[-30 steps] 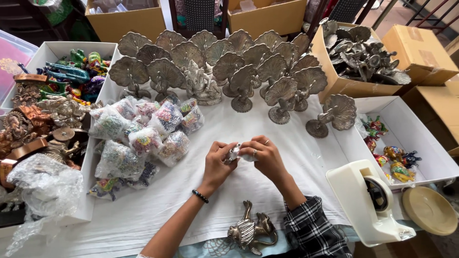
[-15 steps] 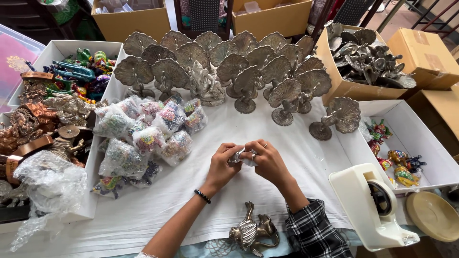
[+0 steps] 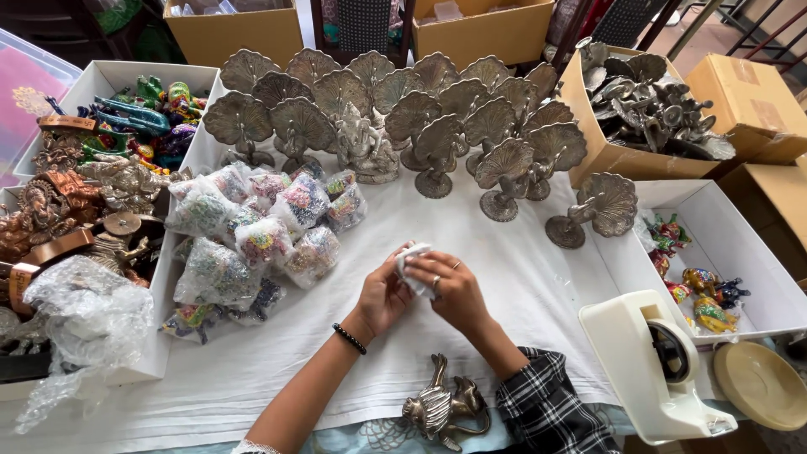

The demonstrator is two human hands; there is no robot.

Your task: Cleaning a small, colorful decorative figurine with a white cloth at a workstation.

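Head view, looking down on a surface (image 3: 504, 277) covered with a white cloth. Both hands meet near its centre over a small white wrapped bundle (image 3: 412, 265). The bundle's long axis runs roughly from upper right to lower left, its upper end pointing away from the person toward the metal figures; what lies inside the wrapping cannot be told. The left hand (image 3: 382, 296) closes on the bundle from the left, fingers curled around its lower side, a black bead bracelet (image 3: 348, 338) on the wrist. The right hand (image 3: 454, 290), with rings on two fingers, closes on it from the right, fingers bent over the top and pinching the wrapping; the sleeve (image 3: 555, 403) is dark plaid. Neither hand is spread open; both grasp the bundle, held just above the cloth.

Left of the hands lies a heap of clear packets (image 3: 252, 235) filled with small coloured pieces. Behind them stands a group of grey metal peacock figures (image 3: 403, 109) with fanned tails. Near the front edge a metal bird figure (image 3: 441, 409) lies on its side. At right are a white tape dispenser (image 3: 651, 370) and a white tray (image 3: 731, 244) holding painted figures.
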